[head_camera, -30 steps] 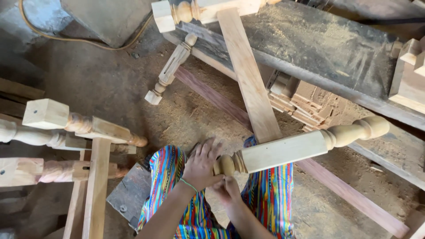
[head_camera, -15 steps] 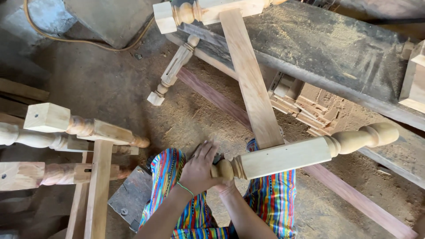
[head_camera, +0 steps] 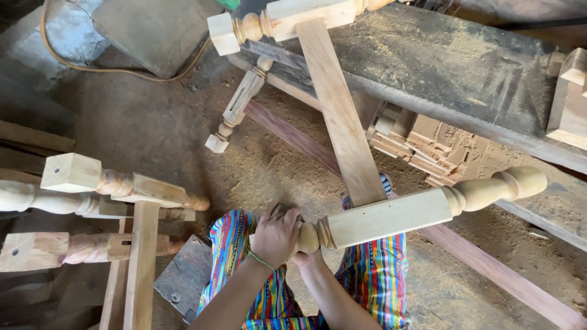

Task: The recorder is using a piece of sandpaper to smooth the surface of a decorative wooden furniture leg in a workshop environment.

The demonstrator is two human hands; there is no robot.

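Left hand clenches around the turned leg's near end, probably sanding it; right hand grips beneath. Next: rotate the leg evenly.

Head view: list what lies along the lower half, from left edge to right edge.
Stacked turned legs → upright flat board → dark block → left hand → turned leg being held → reddish plank on the floor.

Soft, even daylight; sharp focus at the fingers. Dim shadow far left of them. Mild wide-angle bending at edges.
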